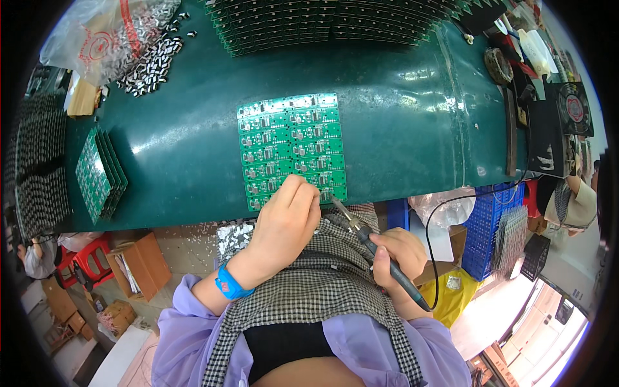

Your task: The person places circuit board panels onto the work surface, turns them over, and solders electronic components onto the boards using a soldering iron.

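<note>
A green circuit board panel (265,138), made up of several small boards in two columns, lies flat on the table near its front edge. My left hand (285,222) rests over the panel's lower edge, fingers pinched together; whatever they hold is hidden beneath them. In my right hand (398,258) is a soldering iron (403,282), gripped by its dark handle like a pen. Its tip points at the panel's lower right corner, close to my left fingertips. I cannot tell whether the tip touches the board.
Stacked circuit panels (277,29) stand along the far side, and more panels (102,177) lean at the left. Small metal parts (151,68) spill by a clear plastic bag (93,42). The iron's black cord (431,226) loops rightward past a blue crate (483,226).
</note>
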`<action>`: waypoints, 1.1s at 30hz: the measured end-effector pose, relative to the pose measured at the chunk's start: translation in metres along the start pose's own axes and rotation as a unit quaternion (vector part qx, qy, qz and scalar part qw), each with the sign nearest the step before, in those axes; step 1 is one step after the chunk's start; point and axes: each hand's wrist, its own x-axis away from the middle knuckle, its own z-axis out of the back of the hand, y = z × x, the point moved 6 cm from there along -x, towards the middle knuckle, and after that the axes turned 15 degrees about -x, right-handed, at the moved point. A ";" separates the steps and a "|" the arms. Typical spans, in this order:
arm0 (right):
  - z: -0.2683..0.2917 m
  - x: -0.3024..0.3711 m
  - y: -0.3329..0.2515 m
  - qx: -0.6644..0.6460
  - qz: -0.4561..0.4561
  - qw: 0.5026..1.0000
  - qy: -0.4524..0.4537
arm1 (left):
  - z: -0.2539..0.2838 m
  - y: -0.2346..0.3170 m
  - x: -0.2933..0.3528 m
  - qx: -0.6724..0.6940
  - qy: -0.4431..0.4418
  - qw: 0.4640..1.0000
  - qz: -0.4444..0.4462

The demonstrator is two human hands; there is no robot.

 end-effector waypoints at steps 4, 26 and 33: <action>-0.003 0.000 0.001 0.008 -0.004 1.000 -0.010 | -0.004 0.001 0.000 -0.023 -0.005 1.000 -0.005; 0.006 0.001 -0.013 0.013 0.005 0.998 0.063 | 0.063 -0.084 0.036 0.416 -0.005 0.876 0.244; -0.033 -0.052 0.001 0.012 -0.050 0.998 -0.022 | 0.253 -0.124 0.064 0.137 0.501 0.851 0.076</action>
